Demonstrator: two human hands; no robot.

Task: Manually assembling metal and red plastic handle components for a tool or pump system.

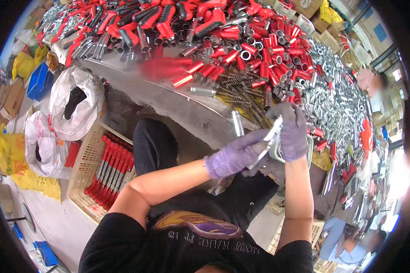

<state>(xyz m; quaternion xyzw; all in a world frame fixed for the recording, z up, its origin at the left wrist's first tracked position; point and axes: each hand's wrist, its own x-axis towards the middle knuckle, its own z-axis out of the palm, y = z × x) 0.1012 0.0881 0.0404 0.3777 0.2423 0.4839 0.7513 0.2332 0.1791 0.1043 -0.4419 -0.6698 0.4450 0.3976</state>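
Observation:
A slim, silvery metal part [272, 132] slants between my two gloved hands; its exact kind is hard to make out. My left hand [237, 155], in a purple knitted glove, closes on its lower end. Around the upper end are the closed fingers of my right hand [292, 132], in a grey-purple glove. Just left of them a shiny metal tube [238, 123] stands at the bench edge. A pale green-rimmed container [310, 152] is partly hidden behind my right hand. Long dark coil springs [246, 93] lie beyond my hands.
Red metal sleeves [273, 54], red-and-black handles [148, 17] and small silvery parts [335, 86] heap the metal bench [187, 109]. At my left, a cream plastic basket [77, 170] holds rows of red-ended tools [111, 166]. White woven sacks [75, 102] stand beyond; another person [344, 241] sits at lower right.

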